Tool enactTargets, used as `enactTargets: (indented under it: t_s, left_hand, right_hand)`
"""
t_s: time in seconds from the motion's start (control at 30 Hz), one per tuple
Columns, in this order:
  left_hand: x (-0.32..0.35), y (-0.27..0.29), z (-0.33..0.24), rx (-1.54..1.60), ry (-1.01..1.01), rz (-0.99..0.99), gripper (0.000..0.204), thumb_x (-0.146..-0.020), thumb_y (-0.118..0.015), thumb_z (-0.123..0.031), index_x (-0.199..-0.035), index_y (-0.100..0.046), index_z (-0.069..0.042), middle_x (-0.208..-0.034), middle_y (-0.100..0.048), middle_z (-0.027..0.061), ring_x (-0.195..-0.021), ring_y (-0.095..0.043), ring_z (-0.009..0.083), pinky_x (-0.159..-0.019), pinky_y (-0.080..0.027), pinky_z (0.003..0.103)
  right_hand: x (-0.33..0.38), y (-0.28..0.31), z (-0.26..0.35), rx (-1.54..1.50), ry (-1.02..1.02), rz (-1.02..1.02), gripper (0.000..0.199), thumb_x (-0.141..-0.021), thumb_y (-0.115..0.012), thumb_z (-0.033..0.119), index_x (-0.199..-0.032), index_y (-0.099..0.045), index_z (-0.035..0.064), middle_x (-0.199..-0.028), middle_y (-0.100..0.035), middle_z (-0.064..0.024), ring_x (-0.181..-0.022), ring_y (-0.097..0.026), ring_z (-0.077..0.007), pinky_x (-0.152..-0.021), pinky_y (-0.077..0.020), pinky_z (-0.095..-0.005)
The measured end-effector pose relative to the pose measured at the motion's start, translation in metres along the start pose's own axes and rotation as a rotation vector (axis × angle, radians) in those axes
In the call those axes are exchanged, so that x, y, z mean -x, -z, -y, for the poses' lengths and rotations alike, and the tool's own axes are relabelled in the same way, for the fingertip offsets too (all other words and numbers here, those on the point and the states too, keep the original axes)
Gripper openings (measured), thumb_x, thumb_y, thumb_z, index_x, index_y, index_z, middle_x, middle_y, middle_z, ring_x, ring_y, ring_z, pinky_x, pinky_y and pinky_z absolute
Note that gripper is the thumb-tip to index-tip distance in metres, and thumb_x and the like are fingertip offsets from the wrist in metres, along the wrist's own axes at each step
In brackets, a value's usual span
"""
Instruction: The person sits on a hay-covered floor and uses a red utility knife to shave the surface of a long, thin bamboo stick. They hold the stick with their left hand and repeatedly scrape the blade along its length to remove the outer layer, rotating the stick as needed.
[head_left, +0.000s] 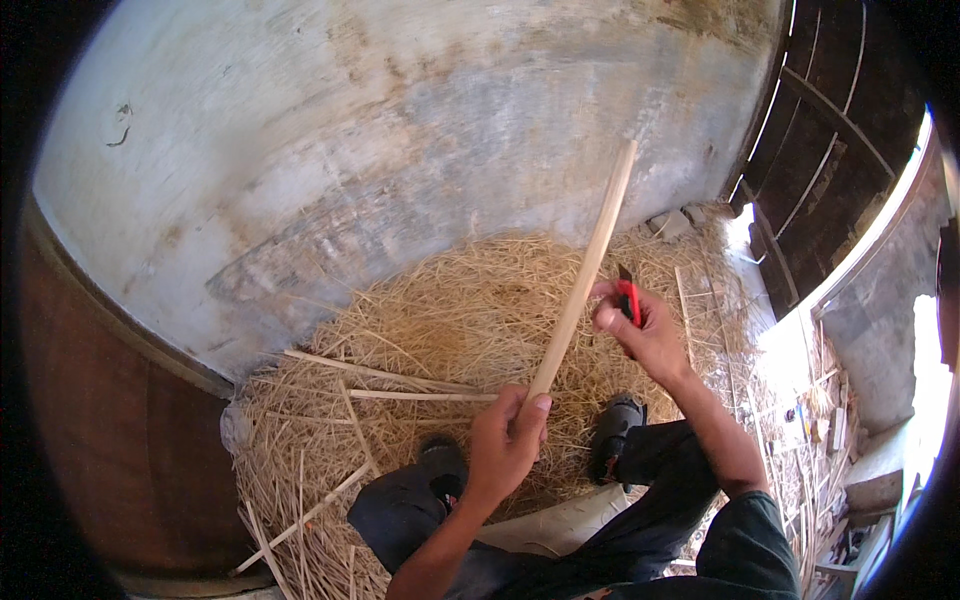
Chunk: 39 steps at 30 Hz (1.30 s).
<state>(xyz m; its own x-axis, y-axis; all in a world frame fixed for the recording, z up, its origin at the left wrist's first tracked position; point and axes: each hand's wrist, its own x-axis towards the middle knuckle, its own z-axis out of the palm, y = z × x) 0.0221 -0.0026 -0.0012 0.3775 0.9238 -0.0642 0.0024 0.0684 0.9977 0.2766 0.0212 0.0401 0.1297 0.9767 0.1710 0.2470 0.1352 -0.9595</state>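
My left hand [508,440] is closed round the lower end of a long, pale wooden strip [588,268], thumb along its face. The strip tilts up and away to the right, its far end in front of the wall. Just right of the strip, my right hand [645,335] grips a red utility knife [630,303] with a dark blade pointing up. The blade stands apart from the wood. Part of the knife's handle is hidden in my fingers.
Shavings and straw-like strips [440,310] cover the floor around my feet. Several longer sticks [410,396] lie at the left. A stained pale wall [420,150] rises ahead, a brown panel [120,420] stands left, and a dark plank door [830,150] is at the far right.
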Motion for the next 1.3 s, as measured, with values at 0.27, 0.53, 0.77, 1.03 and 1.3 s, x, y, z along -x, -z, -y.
enactTargets:
  t_s: [0.27,0.53,0.77,1.03,1.3]
  left_hand:
    - [-0.006,-0.01,0.009,-0.132,-0.122,0.043,0.024,-0.111,-0.059,-0.024,-0.104,-0.064,-0.002,-0.071,-0.057,-0.0017,-0.058,-0.05,0.0051,-0.052,-0.043,0.026]
    - [-0.006,-0.01,0.005,-0.232,-0.183,-0.07,0.03,-0.111,-0.059,-0.028,-0.106,-0.069,-0.001,-0.074,-0.057,-0.0018,-0.067,-0.048,0.0065,-0.06,-0.041,0.028]
    - [-0.011,-0.009,0.008,-0.194,-0.268,-0.099,0.031,-0.109,-0.064,-0.031,-0.112,-0.067,-0.001,-0.069,-0.053,-0.0002,-0.063,-0.044,0.0066,-0.056,-0.038,0.03]
    - [-0.009,-0.004,0.007,-0.265,-0.23,-0.16,0.031,-0.109,-0.063,-0.031,-0.109,-0.067,-0.001,-0.07,-0.056,0.0009,-0.063,-0.048,0.0077,-0.057,-0.039,0.03]
    - [-0.008,-0.006,0.004,-0.302,-0.258,-0.221,0.033,-0.109,-0.063,-0.032,-0.104,-0.067,0.0,-0.066,-0.055,0.0029,-0.061,-0.048,0.0089,-0.055,-0.039,0.032]
  right_hand:
    - [0.009,-0.015,0.011,-0.129,-0.037,-0.017,0.034,-0.098,-0.079,0.019,-0.12,-0.069,-0.0038,-0.098,-0.073,-0.0016,-0.091,-0.068,-0.0089,-0.082,-0.0577,-0.0297]
    - [0.022,-0.012,0.012,0.433,0.336,-0.003,0.028,-0.094,-0.079,0.026,-0.114,-0.072,0.0071,-0.094,-0.071,-0.0102,-0.077,-0.073,-0.0224,-0.073,-0.0583,-0.0346]
    - [0.033,-0.032,-0.015,0.669,0.631,0.084,0.025,-0.091,-0.08,0.029,-0.111,-0.075,0.0149,-0.089,-0.069,-0.0054,-0.068,-0.071,-0.0276,-0.057,-0.0581,-0.0385]
    - [0.041,-0.045,-0.009,0.762,0.63,0.061,0.027,-0.091,-0.079,0.033,-0.114,-0.076,0.019,-0.082,-0.065,-0.003,-0.063,-0.07,-0.0256,-0.054,-0.0569,-0.0378]
    - [0.038,-0.046,-0.001,0.741,0.665,-0.011,0.028,-0.084,-0.085,0.024,-0.109,-0.079,0.0133,-0.074,-0.063,-0.0025,-0.057,-0.065,-0.0217,-0.051,-0.0505,-0.0349]
